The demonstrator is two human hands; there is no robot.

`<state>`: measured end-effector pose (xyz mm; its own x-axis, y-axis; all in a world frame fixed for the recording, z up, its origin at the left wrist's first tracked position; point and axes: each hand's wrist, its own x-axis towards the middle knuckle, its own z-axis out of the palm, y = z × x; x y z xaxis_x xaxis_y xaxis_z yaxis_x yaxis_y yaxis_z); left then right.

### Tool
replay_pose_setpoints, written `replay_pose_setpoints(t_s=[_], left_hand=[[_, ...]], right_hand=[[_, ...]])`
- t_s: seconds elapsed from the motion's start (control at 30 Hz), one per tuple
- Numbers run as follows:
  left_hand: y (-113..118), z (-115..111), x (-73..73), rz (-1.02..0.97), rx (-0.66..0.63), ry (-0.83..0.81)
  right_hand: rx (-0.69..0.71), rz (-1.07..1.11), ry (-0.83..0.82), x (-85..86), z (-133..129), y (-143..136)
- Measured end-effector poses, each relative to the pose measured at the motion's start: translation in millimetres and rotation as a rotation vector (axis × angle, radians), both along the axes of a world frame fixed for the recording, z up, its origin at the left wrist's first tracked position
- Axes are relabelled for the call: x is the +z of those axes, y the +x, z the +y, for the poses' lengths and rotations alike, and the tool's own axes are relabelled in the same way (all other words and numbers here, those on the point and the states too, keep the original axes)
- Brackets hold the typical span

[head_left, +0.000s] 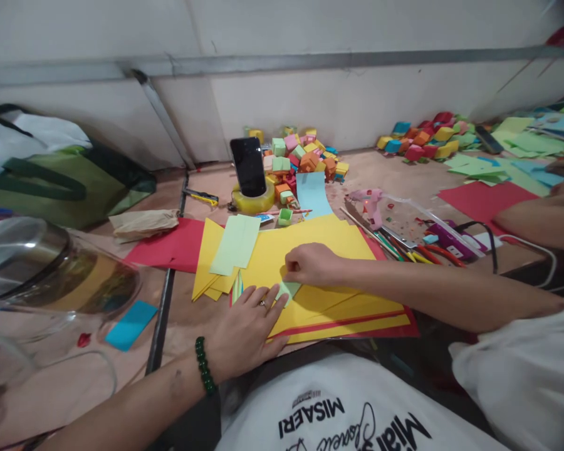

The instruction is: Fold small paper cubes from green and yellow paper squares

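Observation:
A small pale green paper piece (289,291) lies on the stacked yellow sheets (329,244). My left hand (251,322) rests flat beside it, fingers spread, their tips at the paper's left edge. Curled closed, my right hand (313,264) presses at the upper edge of the same piece; what its fingers hold, if anything, is hidden. Longer pale green strips (235,243) lie on the left part of the yellow sheets. Red paper shows under the stack.
A phone (248,166) leans on a tape roll (254,199), near many paper cubes (310,153). A pink glue gun (371,203) and pencils lie right. A glass container (89,272) stands left. Another person's hands (540,210) are at far right.

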<state>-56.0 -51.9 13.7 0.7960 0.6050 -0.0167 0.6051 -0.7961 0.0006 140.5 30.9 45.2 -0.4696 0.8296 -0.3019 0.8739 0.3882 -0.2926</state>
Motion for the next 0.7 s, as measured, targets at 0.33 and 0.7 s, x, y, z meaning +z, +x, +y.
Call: replay_pose_setpoints(t_s=[0.33, 0.7], left_hand=[[-1, -7, -3.7, -0.053, 0.023, -0.041], [-2, -7, -2.1, -0.007, 0.042, -0.047]], right_hand=[[0.011, -0.068, -0.076, -14.1, 28, -3], [-0.117, -0.041, 0.017, -7.1, 43, 36]])
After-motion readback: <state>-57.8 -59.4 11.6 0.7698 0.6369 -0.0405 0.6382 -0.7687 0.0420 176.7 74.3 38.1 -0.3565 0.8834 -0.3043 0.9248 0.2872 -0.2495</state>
